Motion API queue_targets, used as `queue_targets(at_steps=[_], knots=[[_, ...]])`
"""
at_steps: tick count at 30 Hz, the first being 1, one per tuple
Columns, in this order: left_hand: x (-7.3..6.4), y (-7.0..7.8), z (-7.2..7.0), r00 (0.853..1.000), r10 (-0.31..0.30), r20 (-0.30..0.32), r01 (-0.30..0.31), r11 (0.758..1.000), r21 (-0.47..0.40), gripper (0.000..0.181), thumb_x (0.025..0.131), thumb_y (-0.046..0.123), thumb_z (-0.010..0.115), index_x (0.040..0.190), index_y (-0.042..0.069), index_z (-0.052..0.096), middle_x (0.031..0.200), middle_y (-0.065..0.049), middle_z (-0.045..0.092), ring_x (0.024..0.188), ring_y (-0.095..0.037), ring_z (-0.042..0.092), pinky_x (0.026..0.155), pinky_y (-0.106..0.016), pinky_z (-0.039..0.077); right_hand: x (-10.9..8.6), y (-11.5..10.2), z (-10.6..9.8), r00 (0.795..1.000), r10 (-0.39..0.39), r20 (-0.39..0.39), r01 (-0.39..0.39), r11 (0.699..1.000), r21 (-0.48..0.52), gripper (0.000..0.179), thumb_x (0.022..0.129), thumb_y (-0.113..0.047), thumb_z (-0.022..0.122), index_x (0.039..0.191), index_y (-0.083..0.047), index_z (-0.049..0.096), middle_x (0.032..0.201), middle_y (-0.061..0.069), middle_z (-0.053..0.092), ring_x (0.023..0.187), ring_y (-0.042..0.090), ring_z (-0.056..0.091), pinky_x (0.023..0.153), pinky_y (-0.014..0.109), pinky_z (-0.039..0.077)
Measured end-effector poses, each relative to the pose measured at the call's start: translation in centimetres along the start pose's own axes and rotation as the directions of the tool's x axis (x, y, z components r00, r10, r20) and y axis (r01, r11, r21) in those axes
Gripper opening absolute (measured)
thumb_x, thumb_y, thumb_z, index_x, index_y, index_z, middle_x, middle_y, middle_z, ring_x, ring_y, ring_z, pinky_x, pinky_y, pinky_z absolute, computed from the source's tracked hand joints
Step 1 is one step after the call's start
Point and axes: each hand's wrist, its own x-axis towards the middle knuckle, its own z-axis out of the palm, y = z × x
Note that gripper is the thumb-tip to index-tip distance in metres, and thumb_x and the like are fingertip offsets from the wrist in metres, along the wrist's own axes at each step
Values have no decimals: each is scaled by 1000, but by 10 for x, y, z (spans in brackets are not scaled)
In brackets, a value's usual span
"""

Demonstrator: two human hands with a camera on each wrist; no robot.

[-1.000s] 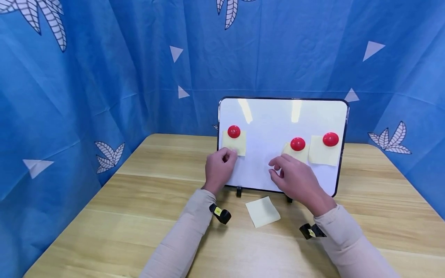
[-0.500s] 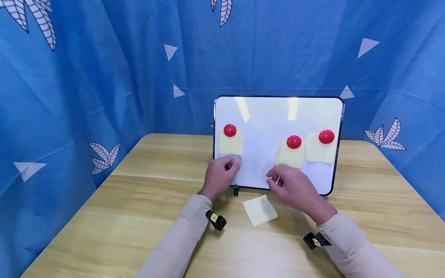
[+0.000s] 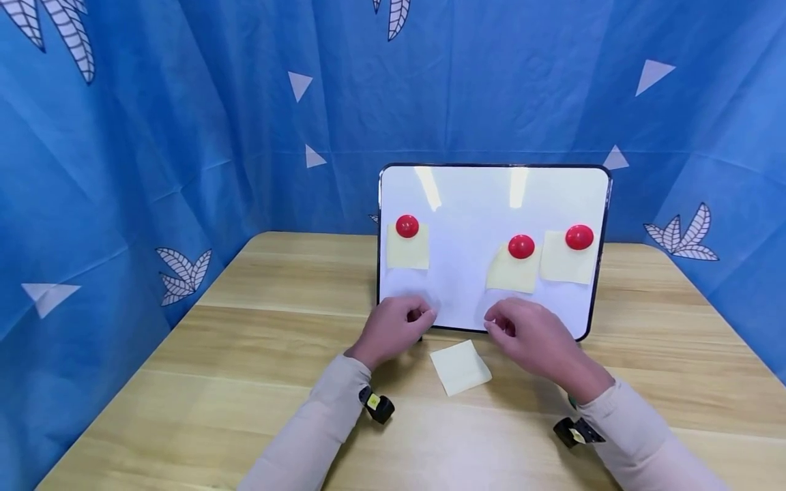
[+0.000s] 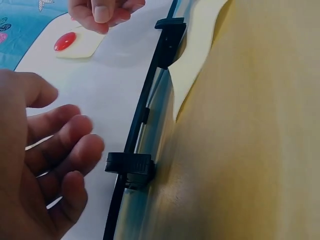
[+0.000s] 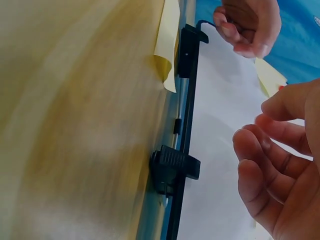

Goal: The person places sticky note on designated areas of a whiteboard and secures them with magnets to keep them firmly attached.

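Note:
A whiteboard [image 3: 457, 204] with a black frame stands on the table. Three pale yellow sticky notes hang on it, each under a round red magnet: a left note [image 3: 408, 254], a middle note [image 3: 512, 273] and a right note [image 3: 563, 262]. A loose sticky note [image 3: 460, 368] lies on the table before the board, its edge curling up in both wrist views. My left hand [image 3: 396, 329], fingers loosely bent and holding nothing, is at the board's lower left. My right hand [image 3: 537, 341] hovers by the lower right, also with loosely bent fingers around nothing.
Black clip feet [image 4: 131, 167] hold the board's lower edge, with another clip foot [image 5: 172, 167] in the right wrist view. A wooden table [image 3: 245, 382] spreads all round. Behind it hangs a blue curtain [image 3: 202, 123] with leaf and triangle prints.
My left hand has dropped from the left note and moved right. My right hand has sunk a little, baring the middle note. The notes stay put on the board.

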Motion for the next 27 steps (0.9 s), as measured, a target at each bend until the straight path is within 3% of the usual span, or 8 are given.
queue_targets(at_steps=[4, 10, 19, 27], knots=[[-5, 2, 1, 996, -34, 84, 33, 999, 15, 23, 98, 33, 63, 81, 19, 71, 71, 10, 59, 71, -11, 55, 67, -30, 47, -5, 1, -1, 1000, 18, 26, -18, 1000, 0, 5, 88, -14, 75, 92, -15, 72, 79, -9, 60, 69, 11, 52, 63, 30, 49], [-9, 3, 2, 978, -42, 206, 36, 999, 31, 11, 95, 28, 67, 87, 24, 73, 80, 14, 63, 75, -7, 58, 72, -27, 49, -11, 3, -1, 1000, -3, 15, 3, 1000, -19, 5, 87, -13, 76, 91, -15, 72, 77, -10, 59, 68, 9, 51, 64, 30, 49], [-15, 8, 3, 969, -39, 246, 16, 995, 96, 3, 91, 22, 73, 90, 21, 75, 82, 16, 63, 78, -5, 57, 72, -22, 49, -22, 7, -4, 999, 18, 44, -16, 999, -49, 4, 87, -14, 75, 90, -15, 73, 75, -12, 58, 66, 9, 49, 62, 29, 47], [-19, 14, 9, 957, -51, 286, -15, 975, 224, 5, 88, 27, 76, 90, 23, 74, 79, 19, 60, 77, -1, 56, 71, -21, 47, -31, 9, -12, 996, 40, 82, -37, 999, -31, 3, 89, -16, 75, 91, -17, 73, 75, -13, 57, 67, 9, 50, 63, 29, 46]])
